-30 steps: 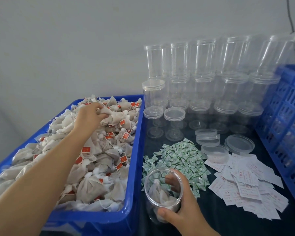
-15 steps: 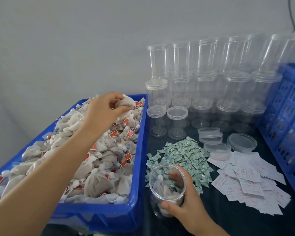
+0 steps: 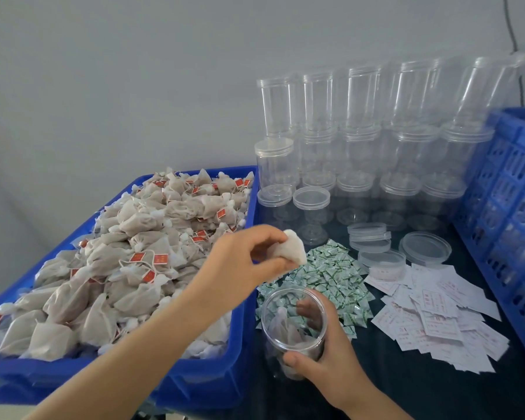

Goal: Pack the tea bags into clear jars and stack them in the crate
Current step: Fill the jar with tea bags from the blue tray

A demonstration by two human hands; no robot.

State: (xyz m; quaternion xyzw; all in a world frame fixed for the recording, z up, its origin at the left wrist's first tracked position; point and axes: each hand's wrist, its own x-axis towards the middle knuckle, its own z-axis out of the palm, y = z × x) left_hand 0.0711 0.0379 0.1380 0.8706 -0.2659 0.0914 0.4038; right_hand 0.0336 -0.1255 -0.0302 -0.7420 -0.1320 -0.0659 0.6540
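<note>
Dark table [image 3: 406, 389], tea bag [image 3: 291, 251] between fingers [image 3: 264, 237]

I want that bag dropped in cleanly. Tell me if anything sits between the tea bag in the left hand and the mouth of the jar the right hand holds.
Nothing visible does. The left hand pinches the tea bag in the air above the jar, whose mouth is open, without a lid. The right hand grips the jar's side, below the rim.

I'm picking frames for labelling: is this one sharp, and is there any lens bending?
Head view: mostly sharp, but the left hand and its tea bag are slightly motion-blurred. The stacked clear jars lean outward towards the top right, a sign of wide-angle distortion. Lighting is soft and even, with no harsh glare.
</note>
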